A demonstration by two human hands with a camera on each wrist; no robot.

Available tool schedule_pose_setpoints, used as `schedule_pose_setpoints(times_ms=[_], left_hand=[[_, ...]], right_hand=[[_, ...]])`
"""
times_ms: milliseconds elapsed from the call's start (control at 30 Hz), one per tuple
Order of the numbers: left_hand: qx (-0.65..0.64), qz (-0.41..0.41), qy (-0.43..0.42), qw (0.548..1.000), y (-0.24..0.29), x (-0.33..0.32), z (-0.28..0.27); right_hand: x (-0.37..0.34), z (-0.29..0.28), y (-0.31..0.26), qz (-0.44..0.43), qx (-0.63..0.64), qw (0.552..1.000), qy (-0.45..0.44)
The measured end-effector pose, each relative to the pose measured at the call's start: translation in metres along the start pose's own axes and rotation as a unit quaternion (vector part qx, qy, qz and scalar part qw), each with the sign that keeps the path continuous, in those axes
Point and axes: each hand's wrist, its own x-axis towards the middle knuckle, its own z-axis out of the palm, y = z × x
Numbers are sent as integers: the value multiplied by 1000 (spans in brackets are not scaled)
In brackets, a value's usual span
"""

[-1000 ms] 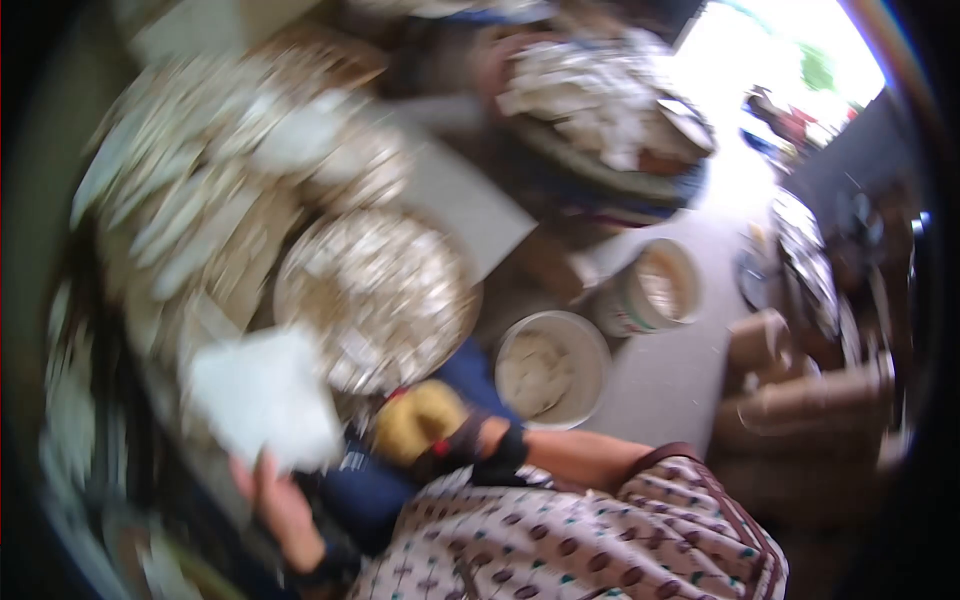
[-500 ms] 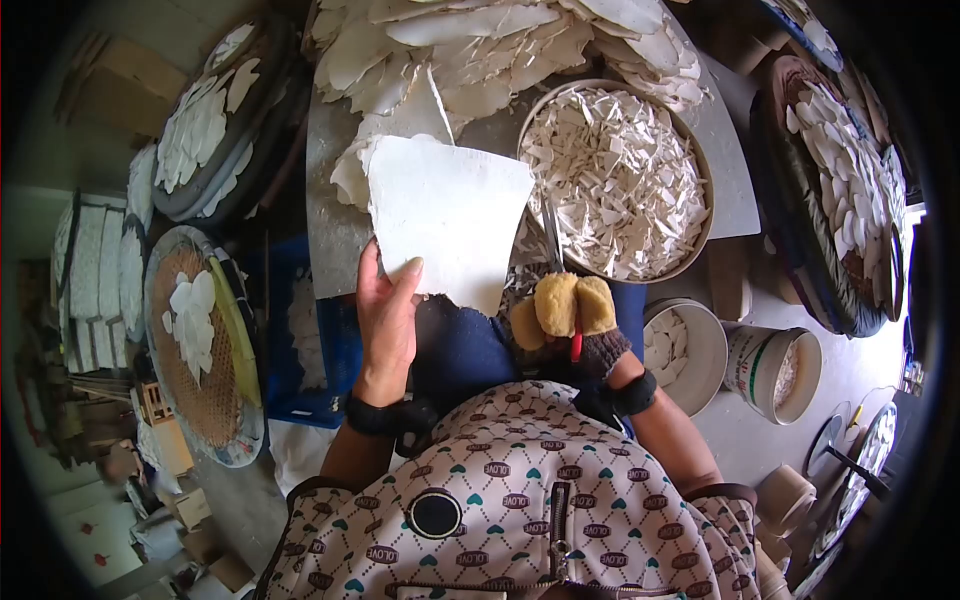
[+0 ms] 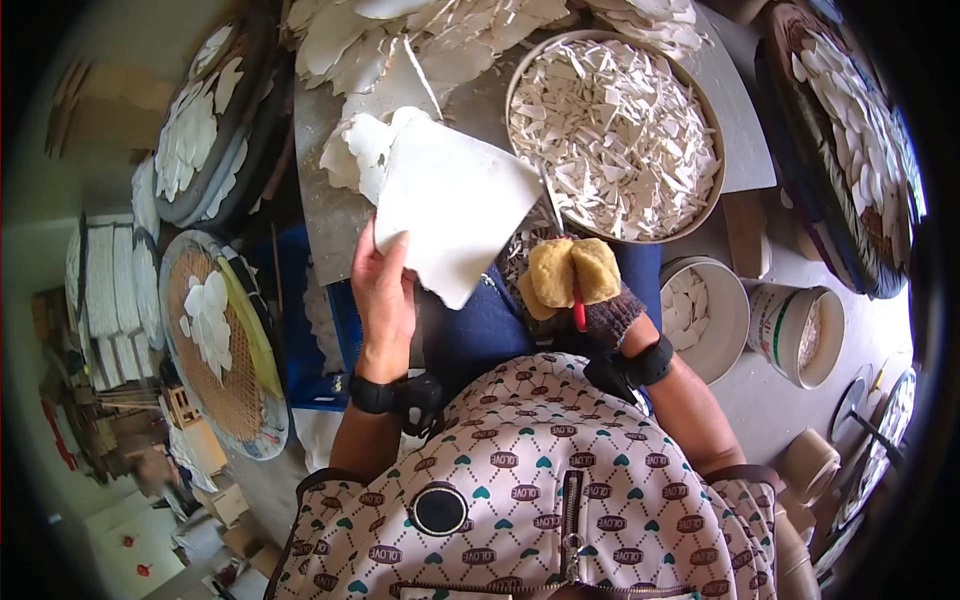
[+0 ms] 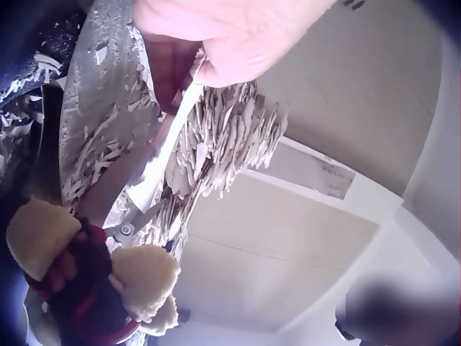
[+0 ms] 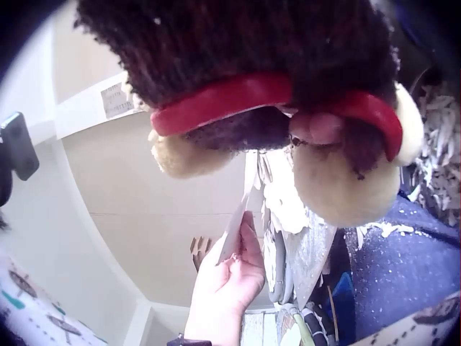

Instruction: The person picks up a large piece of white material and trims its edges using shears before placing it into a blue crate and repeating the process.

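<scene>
My bare left hand [image 3: 386, 300] pinches a thin, stiff white sheet [image 3: 450, 205] by its lower left edge, thumb on top. One corner of that sheet points right, close to the scissor blades. A dark knitted glove with yellow fuzzy pads covers my right hand [image 3: 575, 285], which holds a pair of scissors [image 3: 553, 205]. In the right wrist view, the red handles [image 5: 223, 104] loop around the gloved fingers. From the left wrist view, the sheet appears edge-on, next to the scissors' pivot [image 4: 125, 229]. Much of the blades is hidden there.
A round basin [image 3: 716, 170] full of white scraps stands on the board [image 3: 740, 150], beside a heap of white pieces [image 3: 420, 45]. At right stand two buckets [image 3: 735, 345] [image 3: 760, 300]. A woven tray [image 3: 215, 370] and a blue crate [image 3: 300, 335] are at left.
The head view has swung round and steadied from a blur. Over the last half second the sheet has turned in my left hand, while my right hand still holds the scissors near its edge.
</scene>
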Motion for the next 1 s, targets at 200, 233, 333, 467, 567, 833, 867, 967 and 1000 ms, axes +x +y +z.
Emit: schedule_pose_setpoints(times_ms=[200, 233, 333, 467, 567, 833, 867, 967, 1000], left_hand=[[55, -22, 10, 998, 4, 11, 2], [54, -12, 12, 998, 3, 13, 2], [53, 10, 12, 998, -3, 16, 9], [55, 14, -4, 998, -5, 17, 23], [95, 7, -10, 995, -3, 24, 25], [161, 10, -44, 986, -2, 55, 19], [159, 10, -48, 986, -1, 56, 20], [179, 10, -96, 979, 4, 61, 23], [187, 9, -96, 978, 5, 60, 26]], right_hand=[[11, 7, -31, 61, 206, 977, -9], [14, 7, -26, 25, 177, 984, -10], [13, 14, -8, 3, 141, 990, 28], [8, 0, -16, -19, -20, 999, 20], [4, -12, -29, 25, 28, 999, -17], [0, -15, -40, -91, -154, 984, 12], [-2, -13, -37, -59, -92, 994, 12], [-9, -14, -25, -14, 20, 1000, 6], [-8, -18, -24, -35, 8, 999, 2]])
